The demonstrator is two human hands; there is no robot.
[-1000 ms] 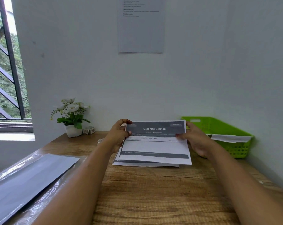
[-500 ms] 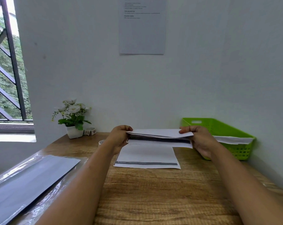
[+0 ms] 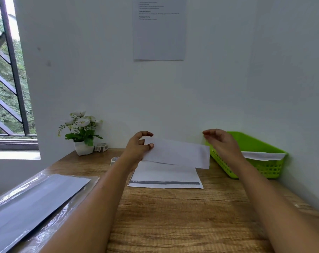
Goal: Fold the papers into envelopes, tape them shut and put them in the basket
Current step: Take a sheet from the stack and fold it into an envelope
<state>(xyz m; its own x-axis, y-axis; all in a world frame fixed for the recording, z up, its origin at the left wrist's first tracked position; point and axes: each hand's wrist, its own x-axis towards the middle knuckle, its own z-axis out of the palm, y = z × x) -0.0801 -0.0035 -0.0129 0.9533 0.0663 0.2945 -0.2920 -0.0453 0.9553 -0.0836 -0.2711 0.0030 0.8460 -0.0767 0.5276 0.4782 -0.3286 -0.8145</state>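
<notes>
Two hands over the wooden table [image 3: 173, 216], both raised at its far end. Left hand [image 3: 136, 149] pinches the left edge of a folded white paper [image 3: 177, 154], thumb on top, fingers curled above and behind. The folded paper is held off the table, tilted down toward its right end, blank side showing. Right hand [image 3: 221, 141] is off the paper, fingers loosely curled and apart, holding nothing; it hangs just above the paper's right end, in front of the basket's left rim.

Flat on the table directly under the folded paper: a second sheet [image 3: 166, 177], white, with a dark printed band along its near edge. The folded paper overlaps its far part.

Green basket [image 3: 261, 167] stands on the table to the right of the folded paper, against the right wall. A white folded piece [image 3: 261, 155] lies across its near rim.

Left of the folded paper, partly hidden behind the left wrist: a tape roll [image 3: 114, 159] on the table. Further left, near the back wall: a small white pot of white flowers [image 3: 82, 132], with a second patterned tape roll [image 3: 102, 147] just beside it.

Near left corner of the table: a grey sheet in a clear plastic sleeve [image 3: 32, 203]. Printed notice [image 3: 158, 28] on the wall above the folded paper; text too small to read.
</notes>
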